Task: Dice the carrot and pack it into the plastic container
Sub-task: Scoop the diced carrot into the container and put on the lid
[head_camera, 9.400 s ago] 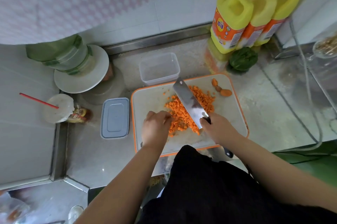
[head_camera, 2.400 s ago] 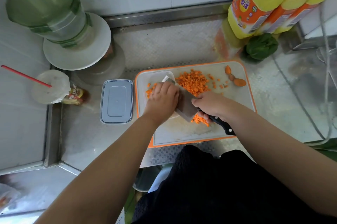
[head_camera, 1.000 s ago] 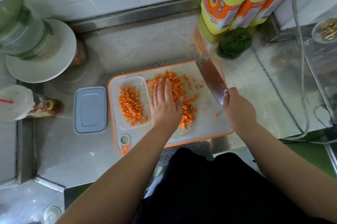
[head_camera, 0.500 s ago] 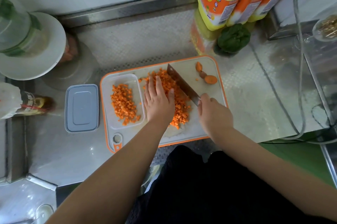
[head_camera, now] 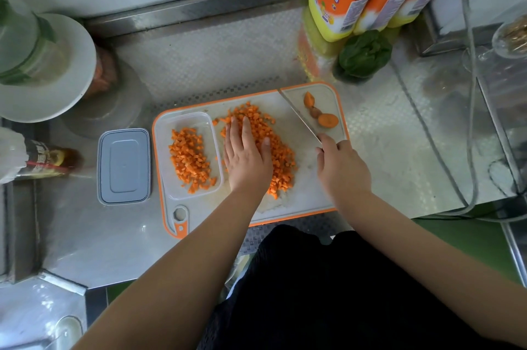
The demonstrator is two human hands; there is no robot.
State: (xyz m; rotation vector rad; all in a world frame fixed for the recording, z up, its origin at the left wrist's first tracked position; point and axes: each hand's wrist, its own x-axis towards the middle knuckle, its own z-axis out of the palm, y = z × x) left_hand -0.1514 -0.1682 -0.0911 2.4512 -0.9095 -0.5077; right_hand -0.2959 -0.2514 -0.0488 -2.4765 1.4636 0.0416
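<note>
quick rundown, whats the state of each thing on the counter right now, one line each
plastic container: open, lid off, on the cutting board, partly filled with diced carrot
lid: flat on the counter, left of the board
carrot pile: diced, loose on the board
carrot ends: uncut, far right corner of the board
knife: edge down on the board
left hand: flat on the pile
right hand: grips the knife

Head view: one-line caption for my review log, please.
Left hand flat on diced carrot beside the part-filled plastic container; right hand holds the cleaver on the cutting board.
</note>
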